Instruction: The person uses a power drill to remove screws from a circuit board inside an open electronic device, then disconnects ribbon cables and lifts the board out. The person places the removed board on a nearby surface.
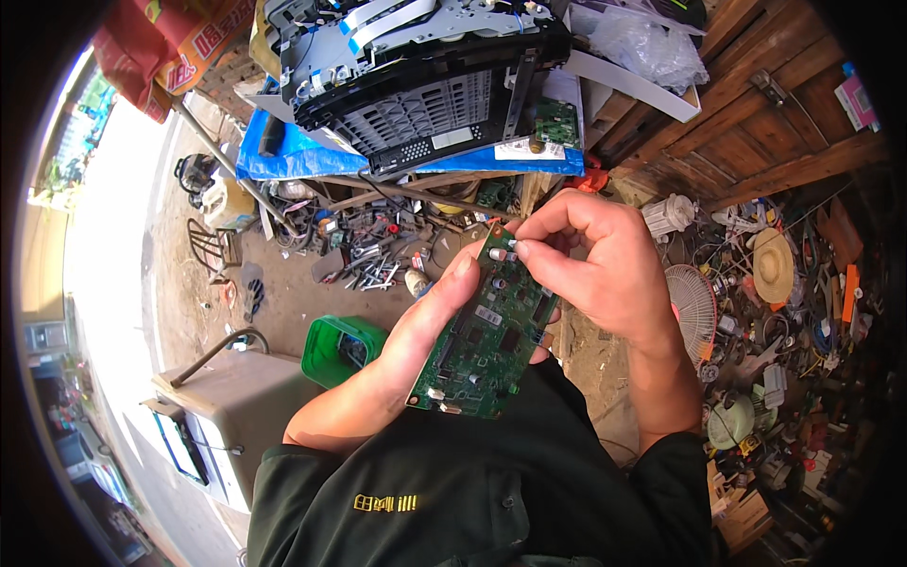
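A green circuit board (487, 331), dotted with chips, capacitors and pale connectors, is held tilted in front of my dark shirt. My left hand (425, 321) grips it along its left edge, the thumb lying near the top and some fingertips showing past the right edge. At the board's upper corner, my right hand (605, 269) is closed in a pinch of thumb and forefinger. A small pale part shows at those fingertips, beside a capacitor (501, 255); what exactly they grip is too small to make out.
Ahead, a partly dismantled black machine (416, 109) and another green board (557, 123) rest on a blue sheet (260, 156). Hand tools (373, 269) litter the ground. A green bucket (331, 378) and a boxy appliance (236, 406) stand left; a fan (690, 312) and scrap lie right.
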Tool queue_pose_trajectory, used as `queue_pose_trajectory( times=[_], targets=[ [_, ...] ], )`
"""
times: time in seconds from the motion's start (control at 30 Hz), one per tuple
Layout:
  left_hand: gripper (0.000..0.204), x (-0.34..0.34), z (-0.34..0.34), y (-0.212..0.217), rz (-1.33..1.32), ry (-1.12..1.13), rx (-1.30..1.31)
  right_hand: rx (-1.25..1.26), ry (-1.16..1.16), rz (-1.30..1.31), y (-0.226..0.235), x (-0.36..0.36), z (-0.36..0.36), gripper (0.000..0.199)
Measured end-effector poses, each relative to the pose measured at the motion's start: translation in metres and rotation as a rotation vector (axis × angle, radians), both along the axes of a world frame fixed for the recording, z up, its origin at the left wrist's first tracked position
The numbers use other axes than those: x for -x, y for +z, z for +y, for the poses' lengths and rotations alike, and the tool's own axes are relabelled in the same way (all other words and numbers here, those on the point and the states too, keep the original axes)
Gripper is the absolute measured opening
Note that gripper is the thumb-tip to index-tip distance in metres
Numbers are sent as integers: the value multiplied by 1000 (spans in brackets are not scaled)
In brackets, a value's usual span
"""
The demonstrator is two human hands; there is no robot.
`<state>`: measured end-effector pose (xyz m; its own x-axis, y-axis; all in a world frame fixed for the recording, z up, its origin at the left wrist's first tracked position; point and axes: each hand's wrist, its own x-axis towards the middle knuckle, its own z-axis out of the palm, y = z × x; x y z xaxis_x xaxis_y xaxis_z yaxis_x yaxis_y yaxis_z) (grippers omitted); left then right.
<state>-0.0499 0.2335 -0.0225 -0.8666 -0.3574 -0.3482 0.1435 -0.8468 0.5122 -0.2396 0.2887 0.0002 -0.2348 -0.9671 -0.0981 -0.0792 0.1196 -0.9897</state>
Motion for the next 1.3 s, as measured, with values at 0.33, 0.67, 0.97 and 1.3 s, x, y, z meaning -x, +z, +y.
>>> queue_pose_trajectory(
  times=[0.33,0.67,0.97,1.3],
  targets=[
    [66,5,2,-3,15,-20,91,-42,-10,-32,2,4,6,8],
    [73,11,2,-17,67,0,140,17,-56,-287,-13,8,4,8],
    [70,13,-1,-20,98,35,134,-5,-3,-316,-12,11,-1,8],
    [61,14,-5,-25,109,63,140,0,14,-290,-17,13,-10,7]
  ],
)
